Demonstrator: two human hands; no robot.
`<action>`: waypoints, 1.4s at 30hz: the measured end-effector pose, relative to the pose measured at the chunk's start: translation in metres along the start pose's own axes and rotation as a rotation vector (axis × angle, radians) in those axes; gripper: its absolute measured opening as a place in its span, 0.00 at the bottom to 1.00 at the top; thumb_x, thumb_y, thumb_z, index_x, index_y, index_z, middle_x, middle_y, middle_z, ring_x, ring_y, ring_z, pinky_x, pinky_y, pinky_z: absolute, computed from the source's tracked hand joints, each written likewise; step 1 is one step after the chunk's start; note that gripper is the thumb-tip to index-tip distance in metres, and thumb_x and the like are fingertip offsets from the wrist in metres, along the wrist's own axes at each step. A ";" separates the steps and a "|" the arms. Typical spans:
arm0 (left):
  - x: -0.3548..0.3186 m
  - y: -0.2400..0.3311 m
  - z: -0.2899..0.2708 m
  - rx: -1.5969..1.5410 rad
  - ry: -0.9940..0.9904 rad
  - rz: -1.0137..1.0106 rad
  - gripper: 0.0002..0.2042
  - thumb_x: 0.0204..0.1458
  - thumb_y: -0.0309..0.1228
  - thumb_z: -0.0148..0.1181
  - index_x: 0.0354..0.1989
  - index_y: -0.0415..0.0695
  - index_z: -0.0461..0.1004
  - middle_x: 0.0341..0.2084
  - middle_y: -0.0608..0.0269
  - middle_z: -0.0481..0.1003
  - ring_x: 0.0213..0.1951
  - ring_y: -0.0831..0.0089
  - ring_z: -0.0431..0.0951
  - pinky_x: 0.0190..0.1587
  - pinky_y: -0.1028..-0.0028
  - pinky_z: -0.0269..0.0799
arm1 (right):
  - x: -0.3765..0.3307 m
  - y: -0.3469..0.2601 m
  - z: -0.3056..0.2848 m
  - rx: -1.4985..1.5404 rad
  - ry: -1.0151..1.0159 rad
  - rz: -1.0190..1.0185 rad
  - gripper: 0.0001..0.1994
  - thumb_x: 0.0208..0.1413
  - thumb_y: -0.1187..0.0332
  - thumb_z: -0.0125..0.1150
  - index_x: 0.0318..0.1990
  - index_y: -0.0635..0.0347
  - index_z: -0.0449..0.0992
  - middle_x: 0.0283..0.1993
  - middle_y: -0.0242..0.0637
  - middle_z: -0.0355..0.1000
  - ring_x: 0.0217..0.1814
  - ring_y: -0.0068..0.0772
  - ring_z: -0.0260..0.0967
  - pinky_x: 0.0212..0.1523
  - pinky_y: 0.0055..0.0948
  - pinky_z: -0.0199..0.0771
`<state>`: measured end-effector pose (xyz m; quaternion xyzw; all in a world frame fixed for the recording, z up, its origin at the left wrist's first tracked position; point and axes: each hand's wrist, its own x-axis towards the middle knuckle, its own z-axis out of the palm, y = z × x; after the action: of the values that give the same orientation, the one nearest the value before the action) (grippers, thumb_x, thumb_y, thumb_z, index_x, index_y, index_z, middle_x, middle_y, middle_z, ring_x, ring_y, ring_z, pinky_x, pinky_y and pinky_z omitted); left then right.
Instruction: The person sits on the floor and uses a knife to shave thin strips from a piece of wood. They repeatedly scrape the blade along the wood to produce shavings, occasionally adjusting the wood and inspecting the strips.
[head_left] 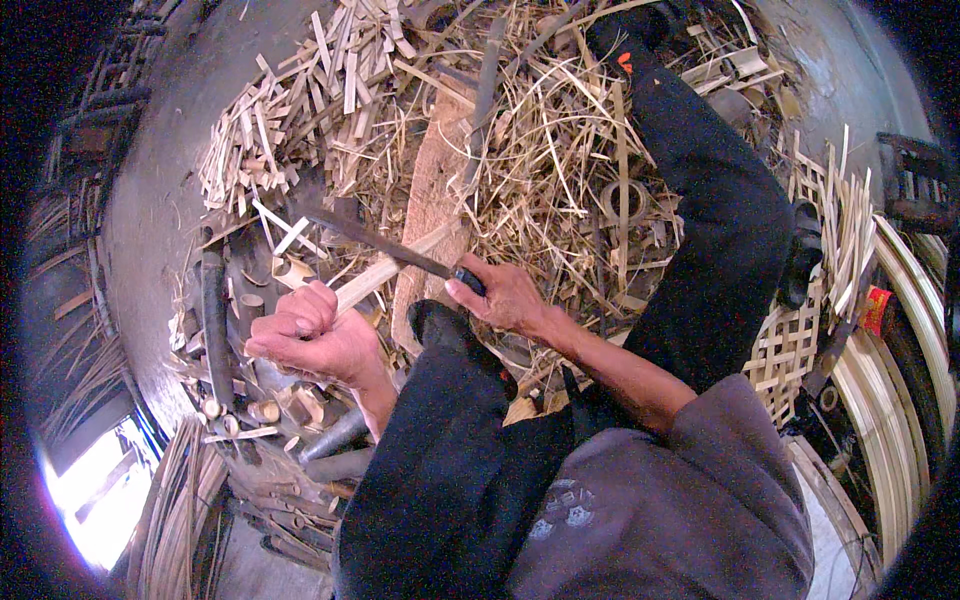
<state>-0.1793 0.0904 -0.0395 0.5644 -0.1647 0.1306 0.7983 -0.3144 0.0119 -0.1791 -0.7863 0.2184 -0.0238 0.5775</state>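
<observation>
My left hand (325, 338) is closed in a fist around the near end of a pale bamboo slat (366, 287). The slat slants up to the right, its far part lying over a rough wooden board (426, 190). In my right hand (512, 298) is the dark handle of a long knife (372, 238), with the fingers wrapped round it. Its narrow blade points up and left and crosses over the slat just above the board. Whether the edge bites into the slat cannot be made out.
Cut bamboo pieces (330, 75) lie heaped at the far left, with a tangle of thin shavings (545, 150) beyond the board. Bamboo tube offcuts (265, 412) lie at left. A woven bamboo panel (785, 350) and long bent strips (880, 420) stand at right. My legs flank the work.
</observation>
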 end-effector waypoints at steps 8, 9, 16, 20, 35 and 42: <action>0.001 0.004 -0.023 -0.114 -0.057 0.031 0.25 0.63 0.54 0.32 0.21 0.49 0.57 0.10 0.75 0.49 0.13 0.84 0.44 0.19 0.79 0.40 | -0.002 0.056 0.005 -0.064 0.118 0.308 0.27 0.58 0.42 0.46 0.43 0.60 0.74 0.32 0.53 0.74 0.36 0.57 0.72 0.39 0.47 0.71; 0.004 0.004 -0.024 -0.165 -0.073 0.047 0.26 0.63 0.55 0.31 0.21 0.48 0.58 0.10 0.75 0.49 0.13 0.83 0.44 0.19 0.79 0.40 | -0.005 0.074 0.015 -0.146 0.161 0.321 0.28 0.58 0.42 0.46 0.43 0.61 0.74 0.32 0.53 0.74 0.36 0.57 0.72 0.39 0.46 0.71; 0.003 0.013 -0.060 -0.321 0.094 -0.130 0.24 0.57 0.55 0.45 0.30 0.43 0.69 0.20 0.67 0.63 0.26 0.76 0.63 0.33 0.77 0.59 | 0.003 0.102 0.009 0.472 -0.077 0.444 0.25 0.61 0.43 0.42 0.39 0.58 0.70 0.17 0.35 0.65 0.14 0.28 0.62 0.18 0.29 0.63; 0.012 -0.001 -0.094 -0.079 0.326 -0.124 0.21 0.57 0.51 0.51 0.31 0.43 0.69 0.25 0.62 0.70 0.31 0.72 0.70 0.39 0.71 0.66 | 0.002 0.085 0.007 0.714 -0.116 0.549 0.22 0.62 0.45 0.42 0.37 0.56 0.69 0.14 0.28 0.59 0.11 0.18 0.54 0.13 0.22 0.54; 0.001 -0.024 -0.011 -0.477 -0.163 -0.153 0.19 0.64 0.42 0.40 0.42 0.34 0.67 0.31 0.61 0.67 0.35 0.75 0.64 0.41 0.74 0.60 | -0.032 -0.133 -0.081 0.260 -0.093 0.035 0.30 0.53 0.76 0.47 0.66 0.59 0.54 0.30 0.31 0.69 0.24 0.20 0.65 0.27 0.22 0.68; -0.017 -0.017 0.002 -0.231 -0.470 -0.212 0.21 0.63 0.44 0.42 0.27 0.40 0.69 0.26 0.68 0.65 0.28 0.80 0.61 0.32 0.80 0.55 | -0.054 -0.210 -0.097 0.536 -0.122 0.139 0.20 0.65 0.57 0.41 0.59 0.59 0.58 0.23 0.32 0.62 0.16 0.19 0.58 0.15 0.21 0.62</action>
<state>-0.1881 0.0826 -0.0602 0.4986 -0.2993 -0.1077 0.8064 -0.3249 -0.0049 0.0575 -0.5886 0.2226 0.0061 0.7771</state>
